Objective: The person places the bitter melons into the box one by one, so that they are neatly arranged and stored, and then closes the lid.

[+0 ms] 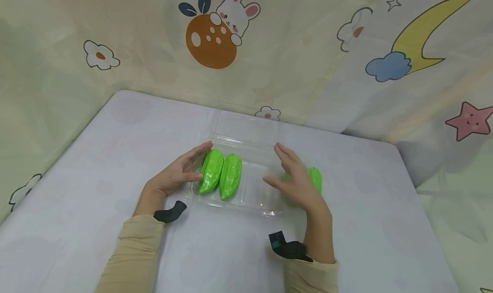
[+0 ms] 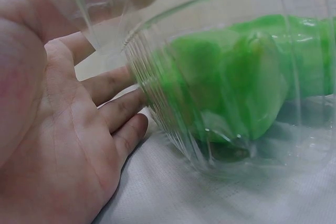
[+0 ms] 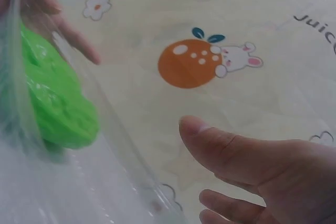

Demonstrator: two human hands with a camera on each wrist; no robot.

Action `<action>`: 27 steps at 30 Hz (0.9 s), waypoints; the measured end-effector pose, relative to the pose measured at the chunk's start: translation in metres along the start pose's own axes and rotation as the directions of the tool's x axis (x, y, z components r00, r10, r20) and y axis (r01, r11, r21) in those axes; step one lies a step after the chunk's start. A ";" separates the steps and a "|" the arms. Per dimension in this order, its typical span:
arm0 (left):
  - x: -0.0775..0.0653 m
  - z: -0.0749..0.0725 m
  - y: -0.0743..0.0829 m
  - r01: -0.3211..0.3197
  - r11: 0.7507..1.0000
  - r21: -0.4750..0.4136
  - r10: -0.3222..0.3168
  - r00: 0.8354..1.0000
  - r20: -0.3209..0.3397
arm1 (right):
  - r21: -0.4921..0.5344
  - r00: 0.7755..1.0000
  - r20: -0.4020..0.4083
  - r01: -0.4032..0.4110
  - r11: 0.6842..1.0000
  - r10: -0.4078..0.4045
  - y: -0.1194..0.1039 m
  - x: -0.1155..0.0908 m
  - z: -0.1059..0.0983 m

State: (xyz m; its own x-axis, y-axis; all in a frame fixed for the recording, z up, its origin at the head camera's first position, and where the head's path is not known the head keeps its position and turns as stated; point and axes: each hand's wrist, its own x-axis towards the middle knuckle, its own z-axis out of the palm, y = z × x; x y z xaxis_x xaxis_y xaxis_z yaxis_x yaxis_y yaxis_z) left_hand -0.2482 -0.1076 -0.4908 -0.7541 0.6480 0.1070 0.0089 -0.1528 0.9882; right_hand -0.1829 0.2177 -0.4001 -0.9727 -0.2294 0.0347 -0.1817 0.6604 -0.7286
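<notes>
Two glossy, ridged green bitter melons (image 1: pixel 230 176) lie side by side in the left part of a clear plastic box (image 1: pixel 259 190). My left hand (image 1: pixel 179 171) is at the box's left end, thumb toward the near melon; in the left wrist view its fingertips (image 2: pixel 137 98) are right at the ribbed wall. My right hand (image 1: pixel 300 181) hovers by the box's right end, fingers spread and holding nothing. More green melon (image 1: pixel 316 179) shows to the right of the box, partly hidden behind that hand.
The box's clear lid (image 1: pixel 246 128) is folded back toward the far edge of the white-covered table (image 1: pixel 366 198). A printed curtain (image 1: pixel 300 49) hangs behind. Black wrist mounts (image 1: pixel 289 248) sit on both forearms.
</notes>
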 end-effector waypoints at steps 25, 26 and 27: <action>-0.001 -0.001 0.000 -0.004 1.000 0.030 0.004 1.000 -0.007 | -0.006 0.987 -0.156 -0.049 0.999 0.047 0.059 -0.043 -0.054; -0.001 0.000 0.000 -0.003 1.000 0.029 0.003 1.000 -0.008 | -0.003 0.986 -0.161 -0.048 0.999 0.047 0.062 -0.044 -0.054; -0.001 0.000 0.000 -0.002 1.000 0.027 0.003 1.000 -0.009 | 0.001 0.985 -0.167 -0.046 0.999 0.046 0.064 -0.045 -0.055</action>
State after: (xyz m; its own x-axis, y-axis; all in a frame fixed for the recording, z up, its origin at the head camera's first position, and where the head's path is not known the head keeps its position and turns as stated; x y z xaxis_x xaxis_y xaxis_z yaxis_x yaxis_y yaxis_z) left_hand -0.2476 -0.1083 -0.4910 -0.7597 0.6411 0.1085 0.0286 -0.1339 0.9906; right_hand -0.1591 0.3094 -0.4108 -0.9904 -0.0764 0.1150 -0.1365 0.6696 -0.7301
